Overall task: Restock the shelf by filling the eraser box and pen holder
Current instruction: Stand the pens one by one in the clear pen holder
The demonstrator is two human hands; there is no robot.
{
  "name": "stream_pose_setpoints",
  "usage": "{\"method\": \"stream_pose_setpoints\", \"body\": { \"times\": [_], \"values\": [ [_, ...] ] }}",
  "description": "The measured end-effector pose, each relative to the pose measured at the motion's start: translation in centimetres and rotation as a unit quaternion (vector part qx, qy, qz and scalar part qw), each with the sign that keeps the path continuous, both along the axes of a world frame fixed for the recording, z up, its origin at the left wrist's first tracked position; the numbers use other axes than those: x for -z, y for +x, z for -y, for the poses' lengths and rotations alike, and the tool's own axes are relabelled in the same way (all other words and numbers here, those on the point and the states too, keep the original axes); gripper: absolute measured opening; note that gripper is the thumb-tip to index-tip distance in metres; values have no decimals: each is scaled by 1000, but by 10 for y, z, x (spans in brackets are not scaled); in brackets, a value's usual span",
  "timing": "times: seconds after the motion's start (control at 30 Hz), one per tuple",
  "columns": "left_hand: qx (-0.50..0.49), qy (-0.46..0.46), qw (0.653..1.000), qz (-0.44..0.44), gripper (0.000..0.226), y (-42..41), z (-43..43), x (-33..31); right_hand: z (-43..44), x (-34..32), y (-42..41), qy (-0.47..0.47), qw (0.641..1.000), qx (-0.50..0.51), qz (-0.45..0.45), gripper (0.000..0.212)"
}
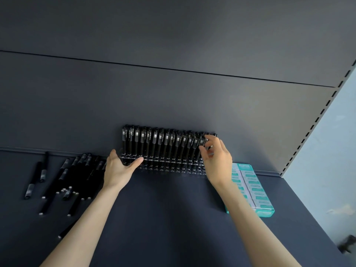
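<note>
Pen-filling step going on. Left hand [119,168], open, steadying clear pen holder [163,166] against shelf's back wall. Right hand [217,160] pinching pen [206,140] at row's right end. Loose pens [77,180] lying left; eraser box [254,191] right, looking full. Next, likely: seating pen straight, fetching another.

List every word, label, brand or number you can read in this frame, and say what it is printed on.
Standing pens in the clear pen holder: white print on the caps, too blurred to read.
Eraser box: teal and white labels, too small and blurred to read.
Loose pens on the shelf: no print can be made out.
No other text or sign shows; nothing can be quoted.
</note>
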State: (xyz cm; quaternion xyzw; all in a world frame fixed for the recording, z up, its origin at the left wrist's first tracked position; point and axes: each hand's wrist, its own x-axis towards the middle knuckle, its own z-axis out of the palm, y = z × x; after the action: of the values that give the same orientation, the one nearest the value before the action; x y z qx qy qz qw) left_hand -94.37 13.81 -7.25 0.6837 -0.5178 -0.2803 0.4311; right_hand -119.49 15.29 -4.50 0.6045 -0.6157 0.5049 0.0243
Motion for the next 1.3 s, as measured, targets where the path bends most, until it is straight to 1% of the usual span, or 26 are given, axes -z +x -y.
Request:
{"method": "stream_pose_setpoints", "body": {
  "times": [0.07, 0.13, 0.23, 0.33, 0.43, 0.53, 0.63, 0.73, 0.8, 0.9, 1.0, 1.1, 1.13, 1.2, 1.23, 1.3],
  "values": [
    [-11, -16, 1000, 23, 92, 5, -9, -4, -8, -1, 10, -13, 999, -28, 13, 17],
    [-28, -38, 998, 52, 73, 15, -20, -6, -14, 1, 26, -14, 998, -59, 20, 11],
    [-52, -59, 992, 100, 45, 37, -35, -4, -20, 7, 60, 36, 992, -114, 32, 11],
    [-75, -58, 987, 130, 33, 65, -46, -3, -23, 14, 98, 91, 983, -157, 16, 10],
    [-89, -43, 984, 148, 34, 99, -51, 1, -21, 21, 139, 139, 974, -178, 9, 10],
    [-82, 3, 979, 184, 44, 133, -46, 6, -16, 29, 184, 179, 965, -189, 5, 9],
    [-39, 50, 976, 207, 60, 159, -35, 9, -6, 38, 225, 219, 959, -179, -6, 13],
    [14, 57, 975, 213, 70, 177, -22, 14, 2, 45, 260, 262, 956, -132, -27, 25],
    [44, 52, 976, 209, 73, 182, -14, 14, 7, 47, 276, 282, 954, -93, -39, 38],
    [91, 54, 978, 182, 75, 183, -5, 13, 13, 48, 292, 307, 950, -48, -24, 55],
    [122, 59, 982, 129, 76, 183, 1, 12, 20, 50, 300, 323, 946, -28, -13, 57],
    [125, 67, 985, 103, 69, 192, 9, 12, 26, 53, 304, 331, 943, -17, -9, 50],
    [128, 72, 985, 90, 61, 194, 11, 12, 27, 55, 304, 334, 942, -13, -6, 47],
    [137, 68, 986, 70, 29, 198, 13, 13, 29, 59, 303, 338, 941, -3, 5, 46],
    [139, 59, 986, 67, 20, 199, 12, 13, 28, 59, 303, 338, 941, 0, 8, 46],
    [136, 40, 988, 67, 23, 199, 11, 16, 28, 60, 303, 333, 943, 4, 16, 44]
  ]
}}
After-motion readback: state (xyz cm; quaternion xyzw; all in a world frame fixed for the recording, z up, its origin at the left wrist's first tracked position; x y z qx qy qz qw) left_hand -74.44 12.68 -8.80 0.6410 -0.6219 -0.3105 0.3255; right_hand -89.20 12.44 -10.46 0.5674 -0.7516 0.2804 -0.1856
